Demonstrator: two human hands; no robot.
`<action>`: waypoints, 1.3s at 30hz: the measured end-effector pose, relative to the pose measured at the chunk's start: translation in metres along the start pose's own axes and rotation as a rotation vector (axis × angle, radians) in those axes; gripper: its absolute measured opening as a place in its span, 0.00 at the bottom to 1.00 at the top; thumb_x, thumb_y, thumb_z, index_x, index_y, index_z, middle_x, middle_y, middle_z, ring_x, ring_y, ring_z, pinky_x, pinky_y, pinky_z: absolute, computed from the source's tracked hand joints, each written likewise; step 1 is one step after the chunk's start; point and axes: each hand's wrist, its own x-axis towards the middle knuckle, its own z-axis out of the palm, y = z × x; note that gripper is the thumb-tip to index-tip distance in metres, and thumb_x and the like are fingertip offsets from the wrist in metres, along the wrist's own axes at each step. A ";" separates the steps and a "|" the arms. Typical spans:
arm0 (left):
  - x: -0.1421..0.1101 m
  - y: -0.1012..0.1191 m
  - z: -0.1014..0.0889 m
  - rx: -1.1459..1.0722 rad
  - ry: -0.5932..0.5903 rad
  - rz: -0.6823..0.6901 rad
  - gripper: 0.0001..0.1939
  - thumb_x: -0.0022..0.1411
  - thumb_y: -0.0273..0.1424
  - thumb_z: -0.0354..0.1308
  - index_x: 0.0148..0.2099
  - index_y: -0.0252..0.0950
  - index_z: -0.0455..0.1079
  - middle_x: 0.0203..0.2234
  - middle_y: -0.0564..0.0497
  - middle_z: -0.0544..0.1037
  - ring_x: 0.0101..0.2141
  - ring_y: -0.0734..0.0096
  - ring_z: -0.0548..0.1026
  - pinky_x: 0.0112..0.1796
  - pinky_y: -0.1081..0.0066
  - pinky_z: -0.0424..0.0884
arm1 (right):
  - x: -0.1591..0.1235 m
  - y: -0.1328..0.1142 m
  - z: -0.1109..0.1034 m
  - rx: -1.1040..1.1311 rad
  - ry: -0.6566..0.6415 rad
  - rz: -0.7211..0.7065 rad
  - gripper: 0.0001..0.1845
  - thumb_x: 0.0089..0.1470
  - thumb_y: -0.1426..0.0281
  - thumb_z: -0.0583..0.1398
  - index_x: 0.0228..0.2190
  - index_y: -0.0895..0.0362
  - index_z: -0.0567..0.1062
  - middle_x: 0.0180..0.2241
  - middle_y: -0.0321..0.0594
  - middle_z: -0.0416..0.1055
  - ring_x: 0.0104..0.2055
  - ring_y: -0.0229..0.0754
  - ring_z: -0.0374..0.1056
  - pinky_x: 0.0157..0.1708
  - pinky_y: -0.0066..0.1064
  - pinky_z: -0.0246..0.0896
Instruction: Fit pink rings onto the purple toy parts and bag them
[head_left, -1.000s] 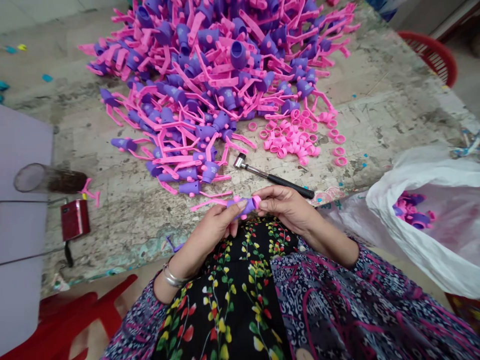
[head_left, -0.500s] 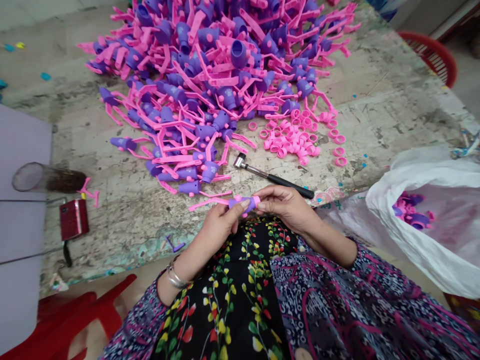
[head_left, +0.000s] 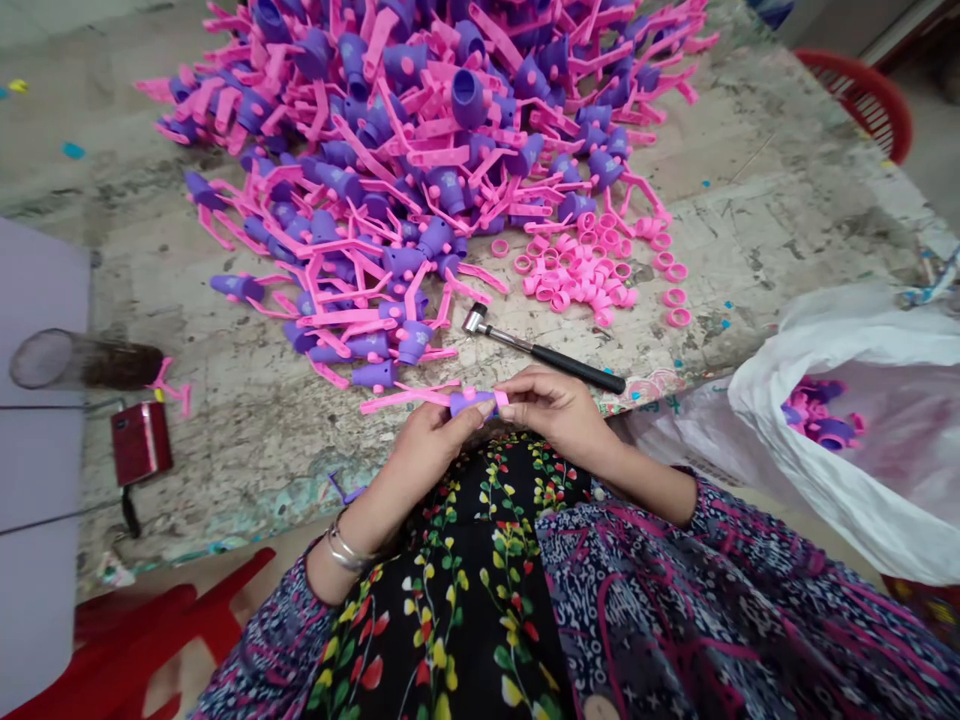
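My left hand is closed around a purple cone-shaped plastic part with pink arms that stick out to the left. At the part's narrow right end sits a pink ring, pinched by the thumb and fingers of my right hand. Both hands are close together over the table's front edge, above the apron. Just beyond them lies a small hammer with a black handle. Loose pink rings form a small heap behind the hammer.
A large pile of purple and pink parts covers the table's back and middle. To the right, a white plastic bag holds similar parts. A glass jar and a red box-like device are at the left. Red stools stand below.
The view has shifted slightly. The held part has turned a little in my hands, while my right fingers stay on the pink ring.
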 end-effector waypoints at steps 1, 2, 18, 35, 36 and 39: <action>-0.001 -0.001 -0.001 -0.048 -0.027 -0.002 0.24 0.60 0.46 0.58 0.20 0.37 0.60 0.14 0.58 0.58 0.21 0.74 0.57 0.26 0.71 0.54 | -0.002 -0.002 0.001 -0.022 0.001 -0.027 0.10 0.49 0.62 0.70 0.34 0.52 0.82 0.33 0.39 0.75 0.36 0.40 0.71 0.38 0.34 0.68; -0.001 -0.002 -0.002 -0.109 -0.059 -0.009 0.24 0.61 0.46 0.58 0.19 0.37 0.60 0.14 0.57 0.59 0.20 0.75 0.57 0.26 0.71 0.53 | -0.003 -0.004 0.002 -0.046 0.001 -0.061 0.10 0.51 0.62 0.69 0.36 0.52 0.82 0.34 0.39 0.75 0.37 0.40 0.71 0.38 0.34 0.68; -0.006 -0.013 0.003 -0.503 -0.293 -0.086 0.26 0.59 0.53 0.53 0.22 0.37 0.62 0.12 0.56 0.59 0.16 0.77 0.54 0.22 0.69 0.48 | -0.013 -0.022 0.005 -0.361 -0.057 -0.343 0.12 0.57 0.65 0.66 0.43 0.53 0.78 0.36 0.41 0.75 0.38 0.41 0.71 0.38 0.34 0.66; -0.007 -0.022 0.007 -0.535 -0.247 -0.042 0.26 0.65 0.48 0.52 0.21 0.36 0.62 0.13 0.55 0.60 0.18 0.77 0.55 0.22 0.69 0.48 | -0.010 -0.021 0.004 -0.431 -0.079 -0.387 0.10 0.60 0.63 0.63 0.42 0.54 0.77 0.34 0.40 0.77 0.35 0.40 0.71 0.36 0.33 0.64; -0.008 -0.023 0.008 -0.541 -0.230 -0.028 0.26 0.65 0.48 0.52 0.22 0.36 0.62 0.13 0.56 0.60 0.18 0.77 0.55 0.22 0.69 0.48 | -0.010 -0.021 0.005 -0.433 -0.076 -0.385 0.10 0.60 0.63 0.63 0.41 0.54 0.77 0.34 0.39 0.77 0.34 0.40 0.71 0.35 0.32 0.64; -0.010 -0.024 0.011 -0.526 -0.176 0.001 0.24 0.65 0.48 0.52 0.24 0.36 0.64 0.13 0.56 0.60 0.18 0.77 0.54 0.22 0.69 0.47 | -0.010 -0.021 0.007 -0.423 -0.054 -0.355 0.10 0.59 0.62 0.63 0.39 0.55 0.77 0.31 0.38 0.76 0.32 0.39 0.69 0.34 0.31 0.63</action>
